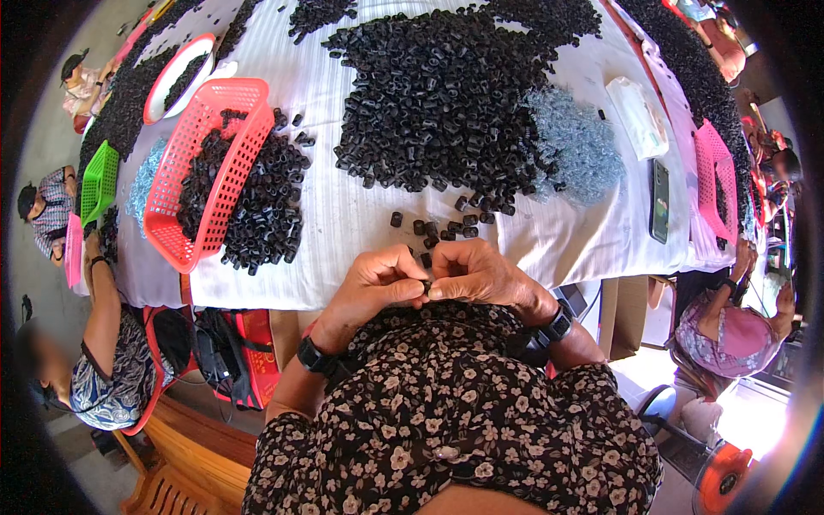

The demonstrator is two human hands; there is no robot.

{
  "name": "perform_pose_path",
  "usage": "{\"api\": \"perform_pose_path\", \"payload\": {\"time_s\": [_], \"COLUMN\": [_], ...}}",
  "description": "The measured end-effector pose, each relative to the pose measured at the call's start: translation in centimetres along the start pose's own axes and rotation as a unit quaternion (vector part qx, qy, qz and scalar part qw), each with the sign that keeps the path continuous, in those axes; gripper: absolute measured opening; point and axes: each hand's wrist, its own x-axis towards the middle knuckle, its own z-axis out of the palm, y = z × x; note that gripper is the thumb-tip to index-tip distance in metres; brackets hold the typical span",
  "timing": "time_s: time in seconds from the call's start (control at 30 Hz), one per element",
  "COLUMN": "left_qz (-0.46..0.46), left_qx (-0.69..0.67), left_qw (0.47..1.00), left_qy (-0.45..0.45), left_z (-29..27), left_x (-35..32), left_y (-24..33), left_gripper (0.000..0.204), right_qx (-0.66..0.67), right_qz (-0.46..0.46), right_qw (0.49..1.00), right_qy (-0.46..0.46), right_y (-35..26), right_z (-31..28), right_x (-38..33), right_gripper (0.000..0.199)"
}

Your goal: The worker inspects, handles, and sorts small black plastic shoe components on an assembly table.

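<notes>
Close to the table's near edge, my left hand and my right hand meet with fingertips pinched together. Between them is a small dark piece, mostly covered by the fingers; it looks like one of the black plastic parts. Just beyond my hands lie several loose black plastic parts, short and hollow. Behind these spreads a big pile of black parts. A heap of small clear bluish pieces touches its right side.
At left, a tilted red basket holds black parts, with another black pile beside it. A red-rimmed white bowl stands behind. To the right are a phone, a white plastic packet and a pink basket. People sit on both sides.
</notes>
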Motion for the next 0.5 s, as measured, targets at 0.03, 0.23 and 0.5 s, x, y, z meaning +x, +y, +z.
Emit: {"api": "perform_pose_path", "payload": {"time_s": [0.03,0.23,0.5], "left_qz": [-0.001,0.063,0.076], "left_qx": [-0.015,-0.028,-0.057], "left_qw": [1.0,0.997,0.995], "left_qy": [0.001,0.018,0.032], "left_z": [0.0,-0.3,-0.8], "left_x": [0.1,0.4,0.6], "left_y": [0.0,-0.7,-1.2], "left_gripper": [0.009,0.009,0.009], "right_qx": [0.0,-0.152,-0.408], "right_qz": [0.0,-0.08,-0.141], "right_qw": [1.0,0.967,0.827], "right_qy": [0.0,0.189,0.361], "right_y": [0.0,-0.8,1.5], "right_z": [0.0,-0.9,-3.0], "right_x": [0.0,-1.4,-0.1], "right_gripper": [0.026,0.016,0.019]}}
